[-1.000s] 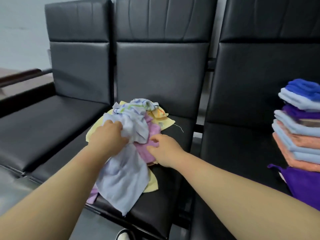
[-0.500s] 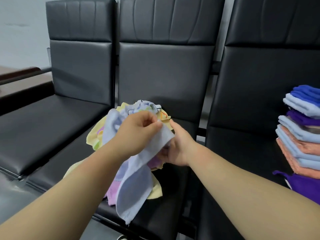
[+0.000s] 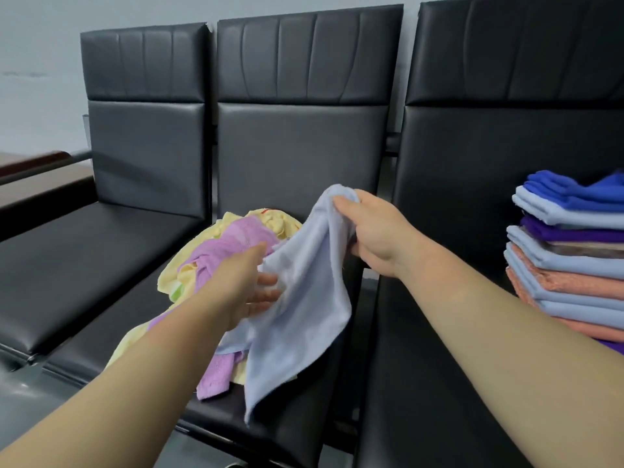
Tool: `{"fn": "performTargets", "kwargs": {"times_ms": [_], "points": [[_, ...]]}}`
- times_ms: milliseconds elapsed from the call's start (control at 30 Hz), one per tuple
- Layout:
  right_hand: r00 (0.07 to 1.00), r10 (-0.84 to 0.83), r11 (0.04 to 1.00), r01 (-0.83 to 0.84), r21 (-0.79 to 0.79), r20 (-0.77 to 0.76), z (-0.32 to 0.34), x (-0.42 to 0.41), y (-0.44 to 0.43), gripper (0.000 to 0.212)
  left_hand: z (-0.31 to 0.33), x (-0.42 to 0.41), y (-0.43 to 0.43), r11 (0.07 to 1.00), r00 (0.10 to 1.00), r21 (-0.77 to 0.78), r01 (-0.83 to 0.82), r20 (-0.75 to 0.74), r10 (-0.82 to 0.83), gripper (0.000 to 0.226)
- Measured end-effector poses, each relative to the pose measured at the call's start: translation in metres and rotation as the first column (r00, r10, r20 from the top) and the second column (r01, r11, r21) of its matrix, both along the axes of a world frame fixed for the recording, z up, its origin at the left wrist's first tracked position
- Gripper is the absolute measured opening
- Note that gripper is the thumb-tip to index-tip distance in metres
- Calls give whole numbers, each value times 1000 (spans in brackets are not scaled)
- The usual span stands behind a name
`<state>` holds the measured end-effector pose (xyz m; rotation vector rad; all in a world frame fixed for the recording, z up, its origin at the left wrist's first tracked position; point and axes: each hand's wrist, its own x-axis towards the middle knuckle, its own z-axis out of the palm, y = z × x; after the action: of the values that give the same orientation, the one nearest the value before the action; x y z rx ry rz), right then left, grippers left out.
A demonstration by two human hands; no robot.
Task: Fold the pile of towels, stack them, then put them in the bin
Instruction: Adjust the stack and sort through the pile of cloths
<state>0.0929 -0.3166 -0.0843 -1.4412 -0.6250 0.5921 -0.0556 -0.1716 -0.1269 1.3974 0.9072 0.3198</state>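
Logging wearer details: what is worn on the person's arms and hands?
Nothing visible. Both forearms are bare to the frame edge, no sleeves. The left hand and right hand have no gloves, and no watch, ring or bracelet shows.
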Motion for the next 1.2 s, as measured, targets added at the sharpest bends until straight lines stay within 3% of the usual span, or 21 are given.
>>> {"fn": "performTargets", "kwargs": {"times_ms": [133, 233, 300, 367, 533, 733, 833, 900, 967, 1033, 1100, 1200], "points": [[970, 8, 982, 37, 183, -242, 10, 2, -11, 28, -1, 8, -10, 995, 1000, -98, -13, -22, 11, 43], [953, 8, 980, 54, 192, -304, 12, -2, -19, 32, -1, 16, -17, 940, 994, -329, 94, -14, -104, 67], [950, -4, 984, 60, 168, -312, 14, -7, -28, 31, 0, 26, -29, 851, 975, -477, 219, 82, -206, 80], [949, -28, 985, 79, 154, -314, 16, -9, -37, 28, 2, 36, -45, 781, 934, -513, 356, 209, -289, 81], [938, -206, 963, 245, 114, -277, 31, 4, -77, 20, 16, 60, -83, 780, 860, -391, 489, 366, -356, 53], [892, -438, 898, 439, -20, -111, 25, 45, -165, 12, 8, 92, -140, 736, 826, -378, 561, 316, -467, 27], [881, -472, 857, 451, -249, -29, -36, 77, -215, 63, -13, 104, -168, 796, 842, -278, 538, 219, -492, 32], [909, -370, 775, 416, -475, 193, -69, 77, -239, 73, -29, 107, -180, 843, 843, 10, 537, 24, -537, 52], [897, -232, 610, 436, -662, 376, -80, 55, -257, 62, -42, 110, -189, 728, 789, 311, 611, -159, -594, 53], [856, -122, 547, 480, -686, 502, -91, 38, -267, 37, -48, 106, -189, 500, 689, 510, 700, -298, -661, 30], [861, -72, 602, 440, -666, 504, -100, 26, -272, 31, -51, 101, -191, 227, 523, 547, 805, -476, -707, 19], [909, 58, 682, 266, -681, 413, -111, 19, -267, 12, -57, 94, -190, -68, 247, 387, 920, -703, -667, 34]]}}
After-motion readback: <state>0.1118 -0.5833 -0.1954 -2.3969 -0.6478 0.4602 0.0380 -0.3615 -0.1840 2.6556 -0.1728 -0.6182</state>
